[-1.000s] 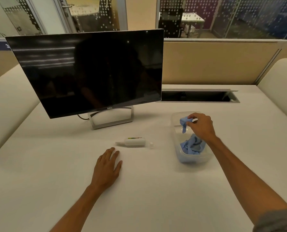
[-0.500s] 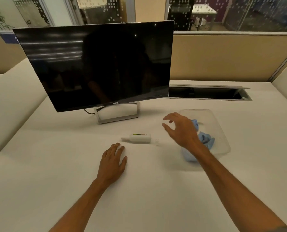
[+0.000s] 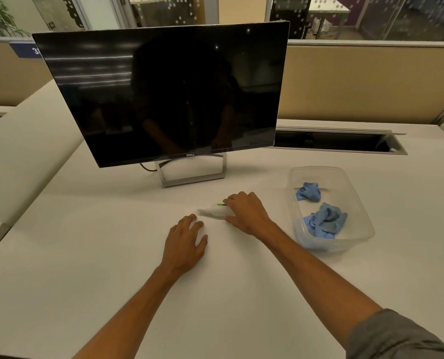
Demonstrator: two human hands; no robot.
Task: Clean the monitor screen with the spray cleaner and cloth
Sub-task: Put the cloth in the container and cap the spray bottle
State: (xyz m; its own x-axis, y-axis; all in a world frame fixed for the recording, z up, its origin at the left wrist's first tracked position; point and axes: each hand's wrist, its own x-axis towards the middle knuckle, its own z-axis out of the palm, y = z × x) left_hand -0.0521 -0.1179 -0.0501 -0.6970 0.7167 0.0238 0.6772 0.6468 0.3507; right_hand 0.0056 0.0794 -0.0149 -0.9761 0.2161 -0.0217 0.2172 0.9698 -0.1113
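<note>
The bottle (image 3: pixel 217 210) lies on its side on the desk (image 3: pixel 86 255), under the right hand (image 3: pixel 246 213), whose fingers (image 3: pixel 235 197) are curled over its far side and the thumb set against its near side; a grip seems to be closing, though whether it is firm cannot be told. The nozzle end pokes out left of those fingers. Just nearer, the left hand (image 3: pixel 186 242) is laid flat and empty, fingers spread, its tips close to the nozzle. For the pickup to go well, the body should be pinched squarely and turned upright, with the nozzle aimed away. Right of the fingers, well apart, two cloths (image 3: pixel 324 221) are left in the tub (image 3: pixel 360 203). Beyond the fingers, the monitor (image 3: pixel 163 94) stands untouched, its screen dark.
</note>
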